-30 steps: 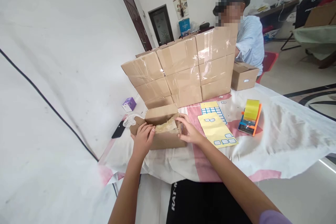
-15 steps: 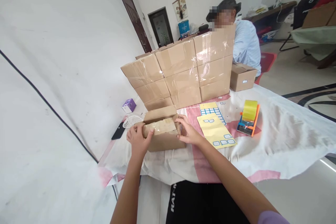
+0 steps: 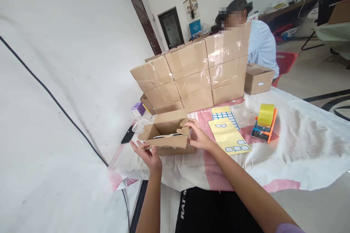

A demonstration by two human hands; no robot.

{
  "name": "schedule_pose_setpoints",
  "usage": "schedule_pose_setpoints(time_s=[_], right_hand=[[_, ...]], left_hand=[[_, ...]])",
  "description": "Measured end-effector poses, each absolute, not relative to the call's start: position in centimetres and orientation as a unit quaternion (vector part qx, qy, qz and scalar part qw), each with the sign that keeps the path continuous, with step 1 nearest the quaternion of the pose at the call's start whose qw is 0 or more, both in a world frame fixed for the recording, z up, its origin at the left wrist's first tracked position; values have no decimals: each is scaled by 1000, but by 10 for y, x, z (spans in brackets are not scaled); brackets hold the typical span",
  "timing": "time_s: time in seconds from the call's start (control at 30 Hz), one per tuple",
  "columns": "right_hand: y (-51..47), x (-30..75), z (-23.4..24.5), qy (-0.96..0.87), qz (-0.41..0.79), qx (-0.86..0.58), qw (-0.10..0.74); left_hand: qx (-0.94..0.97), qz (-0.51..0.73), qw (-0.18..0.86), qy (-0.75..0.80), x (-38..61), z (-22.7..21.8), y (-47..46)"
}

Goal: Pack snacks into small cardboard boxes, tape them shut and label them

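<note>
A small cardboard box (image 3: 172,145) lies on the cloth-covered table (image 3: 287,153) in front of me with its top flaps open. My left hand (image 3: 146,154) is at the box's near left corner, palm up, fingers spread, thumb against the front wall. My right hand (image 3: 198,136) rests at the box's right end, fingers curled on the right flap. Something flat and dark shows inside the box.
A wall of taped cardboard boxes (image 3: 194,76) stands behind it. Yellow label sheets (image 3: 228,134) and a tape dispenser (image 3: 265,123) lie to the right. A white mesh item (image 3: 140,125), a phone (image 3: 127,134) and a purple item (image 3: 138,109) lie left. A person (image 3: 259,43) sits beyond.
The box's top flaps, pressed shut before, now stand open. My left hand has dropped from the box's left end to its near corner and opened.
</note>
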State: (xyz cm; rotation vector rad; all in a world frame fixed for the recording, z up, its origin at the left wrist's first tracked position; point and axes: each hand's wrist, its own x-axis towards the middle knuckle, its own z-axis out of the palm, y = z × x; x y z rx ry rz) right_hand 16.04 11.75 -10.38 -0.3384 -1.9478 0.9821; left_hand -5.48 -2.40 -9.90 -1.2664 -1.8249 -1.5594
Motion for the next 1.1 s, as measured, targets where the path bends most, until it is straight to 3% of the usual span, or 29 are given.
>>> schedule_pose_setpoints(time_s=[0.4,0.6,0.7,0.8,0.97,1.1], right_hand=[[118,163,-93,-762,449,-133,448],[127,143,-74,-640,547,-81,533],[134,137,-74,-646,516,-123,549],[136,134,-78,-666,478,-159,550],[114,148,-74,-664,459,-197,556],[81,215,-70,-616,308,-324,648]], left_hand=[[-549,-523,105,-644,-94,-66,-6],[-535,-484,131,-680,-87,-59,9],[-538,-452,156,-695,-78,-58,6],[-599,-326,173,-711,-62,-52,1],[-686,-175,119,-696,-33,-37,6],[-684,-148,65,-711,-28,-29,11]])
